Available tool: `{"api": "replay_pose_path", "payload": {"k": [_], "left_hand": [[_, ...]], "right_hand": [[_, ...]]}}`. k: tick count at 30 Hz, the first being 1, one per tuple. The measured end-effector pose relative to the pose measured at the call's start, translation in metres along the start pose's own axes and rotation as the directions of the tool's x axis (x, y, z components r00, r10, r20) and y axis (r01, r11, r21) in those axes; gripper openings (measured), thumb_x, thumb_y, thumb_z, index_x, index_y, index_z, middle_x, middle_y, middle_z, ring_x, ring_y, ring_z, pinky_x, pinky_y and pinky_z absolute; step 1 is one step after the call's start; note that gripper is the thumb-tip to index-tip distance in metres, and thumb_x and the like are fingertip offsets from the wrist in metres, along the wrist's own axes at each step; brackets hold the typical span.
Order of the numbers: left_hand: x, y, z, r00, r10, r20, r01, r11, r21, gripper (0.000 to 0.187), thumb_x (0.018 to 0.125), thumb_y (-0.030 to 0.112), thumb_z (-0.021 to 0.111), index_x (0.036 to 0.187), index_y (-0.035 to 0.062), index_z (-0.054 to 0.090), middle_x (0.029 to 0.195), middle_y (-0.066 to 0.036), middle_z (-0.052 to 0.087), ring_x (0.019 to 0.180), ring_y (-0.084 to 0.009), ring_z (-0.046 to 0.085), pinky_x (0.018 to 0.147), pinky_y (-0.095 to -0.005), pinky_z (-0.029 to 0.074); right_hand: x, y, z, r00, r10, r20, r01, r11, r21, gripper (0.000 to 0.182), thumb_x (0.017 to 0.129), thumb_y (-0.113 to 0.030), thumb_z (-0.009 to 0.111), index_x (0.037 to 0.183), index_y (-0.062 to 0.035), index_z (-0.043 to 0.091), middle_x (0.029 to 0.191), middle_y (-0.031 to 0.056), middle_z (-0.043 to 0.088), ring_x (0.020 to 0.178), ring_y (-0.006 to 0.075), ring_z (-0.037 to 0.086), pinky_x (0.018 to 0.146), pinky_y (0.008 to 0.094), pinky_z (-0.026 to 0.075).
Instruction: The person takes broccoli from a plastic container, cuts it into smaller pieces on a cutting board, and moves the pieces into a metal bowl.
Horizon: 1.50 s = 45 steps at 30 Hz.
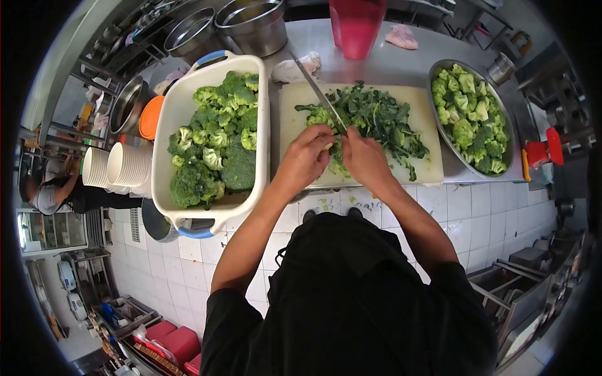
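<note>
My right hand (364, 160) is closed around the handle of a knife (318, 93), whose long blade points up and to the left over the cutting board (295, 128). Close beside it, my left hand (306, 155) grips a broccoli piece (318, 116); a pale bit of stem shows at the fingertips, and the fingers hide much of the rest. Dark broccoli leaves (376, 116) lie heaped on the board, mostly beyond and right of my hands.
Left of the board stands a white tub (265, 125) holding large broccoli heads. A metal bowl (509, 135) of cut florets sits at right. A red container (357, 28), cloth (298, 67) and steel pots (254, 25) are behind. Stacked cups (128, 164) stand far left, near another person (53, 194).
</note>
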State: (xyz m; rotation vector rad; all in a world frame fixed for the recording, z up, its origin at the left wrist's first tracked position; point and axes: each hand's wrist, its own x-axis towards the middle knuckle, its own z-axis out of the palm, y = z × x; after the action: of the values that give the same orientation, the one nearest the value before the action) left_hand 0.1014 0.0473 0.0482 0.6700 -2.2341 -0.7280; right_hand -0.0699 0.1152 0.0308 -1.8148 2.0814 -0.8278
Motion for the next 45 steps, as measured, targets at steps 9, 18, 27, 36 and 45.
{"api": "replay_pose_path", "payload": {"k": [9,18,27,36,45], "left_hand": [[-0.002,0.012,0.006,0.978,-0.169,-0.124,0.177,0.982,0.059,0.032,0.077,-0.006,0.07,0.108,-0.0005,0.072,0.119,-0.016,0.061,0.096,-0.0349,0.068,0.08,-0.0412,0.057],[0.001,0.004,0.018,0.912,-0.301,-0.28,0.315,0.949,0.005,0.038,0.077,0.001,0.076,0.114,-0.0035,0.072,0.112,-0.017,0.064,0.095,-0.0326,0.069,0.082,-0.0388,0.056],[0.003,0.005,0.019,0.919,-0.268,-0.29,0.289,0.957,0.031,0.035,0.077,0.002,0.076,0.112,-0.0043,0.073,0.111,-0.017,0.065,0.077,-0.0303,0.069,0.072,-0.0384,0.056],[0.003,0.013,0.016,0.908,-0.278,-0.314,0.324,0.94,0.106,0.036,0.077,0.002,0.076,0.112,-0.0002,0.074,0.11,-0.015,0.065,0.076,-0.0286,0.069,0.072,-0.0376,0.056],[-0.001,0.003,0.002,0.963,-0.219,-0.155,0.246,0.953,0.179,0.036,0.076,-0.005,0.069,0.11,0.0055,0.075,0.121,-0.016,0.061,0.083,-0.0322,0.07,0.077,-0.0408,0.057]], "right_hand": [[0.009,0.036,-0.01,0.972,0.052,-0.228,-0.056,0.998,-0.01,0.021,0.102,-0.018,0.054,0.108,0.0024,0.055,0.068,0.0256,0.064,0.07,0.0502,0.063,0.068,0.0595,0.049],[-0.012,0.002,0.012,0.979,0.079,-0.19,-0.052,0.988,0.145,0.017,0.101,-0.017,0.055,0.103,0.0,0.055,0.063,0.0207,0.065,0.061,0.0462,0.065,0.061,0.0575,0.051],[-0.008,-0.018,0.0,0.971,0.103,-0.217,-0.064,0.982,0.18,0.016,0.1,-0.016,0.056,0.099,-0.0004,0.052,0.07,0.0236,0.067,0.065,0.0465,0.066,0.062,0.0585,0.051],[-0.013,0.017,0.027,0.988,0.093,-0.123,-0.078,0.989,0.122,0.018,0.102,-0.018,0.053,0.103,-0.0006,0.052,0.069,0.0241,0.066,0.067,0.0487,0.065,0.064,0.0595,0.05],[-0.02,0.039,-0.006,0.981,0.108,-0.16,-0.097,0.992,0.076,0.018,0.1,-0.017,0.056,0.108,-0.0005,0.055,0.066,0.0214,0.065,0.066,0.0463,0.065,0.063,0.058,0.05]]}}
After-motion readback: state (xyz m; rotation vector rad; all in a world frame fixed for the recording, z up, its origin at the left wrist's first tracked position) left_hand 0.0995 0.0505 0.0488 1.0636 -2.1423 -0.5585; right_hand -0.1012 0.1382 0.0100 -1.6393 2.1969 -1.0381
